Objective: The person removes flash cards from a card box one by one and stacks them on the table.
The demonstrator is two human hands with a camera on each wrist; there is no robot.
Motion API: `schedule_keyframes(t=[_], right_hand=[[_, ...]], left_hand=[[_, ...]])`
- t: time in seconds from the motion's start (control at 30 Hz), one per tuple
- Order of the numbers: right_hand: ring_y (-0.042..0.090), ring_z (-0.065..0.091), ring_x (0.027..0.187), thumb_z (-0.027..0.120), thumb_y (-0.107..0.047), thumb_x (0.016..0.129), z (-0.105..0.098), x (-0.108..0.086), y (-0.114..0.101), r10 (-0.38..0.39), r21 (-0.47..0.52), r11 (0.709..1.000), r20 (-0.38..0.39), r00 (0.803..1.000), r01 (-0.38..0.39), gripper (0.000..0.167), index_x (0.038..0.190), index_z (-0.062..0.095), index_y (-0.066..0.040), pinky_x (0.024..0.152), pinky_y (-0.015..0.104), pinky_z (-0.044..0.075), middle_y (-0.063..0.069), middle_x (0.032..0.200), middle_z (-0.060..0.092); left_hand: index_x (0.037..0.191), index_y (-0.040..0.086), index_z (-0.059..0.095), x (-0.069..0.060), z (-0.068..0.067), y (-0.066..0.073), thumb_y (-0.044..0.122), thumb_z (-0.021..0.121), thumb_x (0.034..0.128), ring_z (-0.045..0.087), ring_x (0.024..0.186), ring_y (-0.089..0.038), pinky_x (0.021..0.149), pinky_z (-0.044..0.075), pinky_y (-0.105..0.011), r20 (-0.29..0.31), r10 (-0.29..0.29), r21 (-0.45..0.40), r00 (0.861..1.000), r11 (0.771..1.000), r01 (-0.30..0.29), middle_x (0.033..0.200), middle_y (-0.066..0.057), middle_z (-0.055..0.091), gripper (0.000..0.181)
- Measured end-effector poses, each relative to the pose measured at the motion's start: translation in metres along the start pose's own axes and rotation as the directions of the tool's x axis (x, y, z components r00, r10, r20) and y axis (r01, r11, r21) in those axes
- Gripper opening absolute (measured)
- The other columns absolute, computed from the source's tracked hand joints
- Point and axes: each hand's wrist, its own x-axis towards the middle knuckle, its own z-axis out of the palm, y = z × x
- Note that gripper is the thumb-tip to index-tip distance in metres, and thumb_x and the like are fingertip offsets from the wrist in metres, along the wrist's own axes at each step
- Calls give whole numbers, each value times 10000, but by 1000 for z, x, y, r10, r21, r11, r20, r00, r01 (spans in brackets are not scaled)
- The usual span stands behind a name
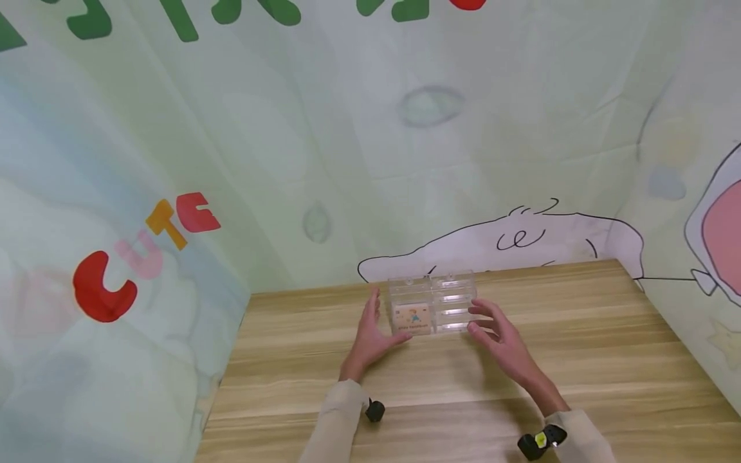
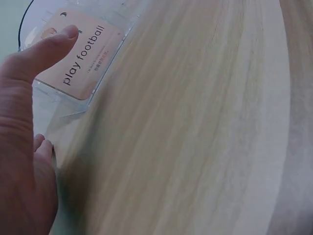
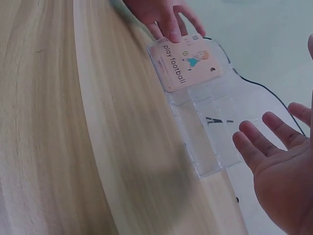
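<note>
A clear plastic box (image 1: pixel 454 298) with divided compartments stands at the back of the wooden table. In its left half sits a pink card (image 1: pixel 413 317), printed "play football" (image 2: pixel 80 54) with a cartoon child kicking a ball. My left hand (image 1: pixel 370 339) is at the box's left end, fingers extended and thumb reaching over the front corner; whether the thumb touches is unclear. At the right end is my right hand (image 1: pixel 505 344), fingers spread and slightly bent, apart from the box in the right wrist view. The right-hand compartments (image 3: pixel 203 134) show no card.
Wood-grain tabletop (image 1: pixel 440 386) extends in front of and beside the box. Behind the table hangs a printed cloth backdrop (image 1: pixel 370 161) with cartoon shapes and letters. Black devices (image 1: pixel 375 410) are strapped at both wrists.
</note>
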Motion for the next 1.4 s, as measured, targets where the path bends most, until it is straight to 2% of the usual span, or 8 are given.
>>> schedule_keyframes(t=[0.17,0.27,0.5,0.67,0.8,1.03,1.2,1.4], right_hand=[[442,594,1244,607,-191,1061,5,0,8,16,17,1000,-11,1000,-16,502,1499,449,-2,1014,294,529,259,1416,561],[415,603,1241,607,-198,1061,7,0,10,26,31,999,-16,1000,-26,490,1490,469,-7,1015,277,516,243,1407,579],[280,640,1194,643,-236,1046,14,5,15,45,42,998,-6,999,-44,450,1433,547,-27,1017,273,521,153,1340,638],[212,661,1131,668,-202,1030,22,13,17,32,64,997,0,999,-32,405,1375,597,-3,987,258,543,197,1266,664],[233,673,1094,692,-188,1014,31,21,16,28,70,997,12,1000,-28,390,1344,619,6,945,266,572,212,1223,675],[247,697,997,751,-181,972,45,37,14,28,-41,999,-1,1000,-28,355,1288,674,-40,872,296,608,85,1086,707],[204,696,887,750,-103,959,53,45,15,-28,-147,989,17,999,30,321,1275,701,-67,798,321,629,55,1006,705],[179,684,831,744,-68,955,57,50,14,-42,-179,982,57,997,51,348,1300,697,-56,754,298,620,67,979,710]], left_hand=[[1681,206,99,8,8,-5,364,962,732,268,1539,-327,1245,282,-411,-8,1,-46,1000,999,-1,1716,-105,177,1293],[1681,201,94,14,10,-6,360,970,719,266,1543,-298,1249,269,-384,9,15,-45,1000,999,-14,1717,-89,180,1311],[1682,191,88,25,10,-6,342,1007,651,308,1526,-279,1244,278,-424,56,35,-24,998,999,-34,1699,-62,248,1390],[1684,193,51,29,9,-5,311,1000,676,294,1533,-253,1249,272,-391,98,27,-15,995,1000,-26,1714,-38,210,1390],[1683,242,59,29,9,-4,295,993,695,305,1530,-253,1246,282,-380,112,10,-13,994,1000,-8,1713,-35,215,1361],[1679,251,83,29,9,-5,277,983,713,340,1513,-284,1240,305,-395,118,0,-28,993,1000,4,1694,-84,265,1321],[1674,247,99,30,10,-7,253,986,705,362,1501,-276,1233,316,-374,121,14,-33,993,999,-10,1684,-80,289,1314],[1675,251,97,30,10,-9,264,997,684,381,1490,-252,1223,331,-351,112,30,-22,993,999,-28,1674,-65,314,1338]])
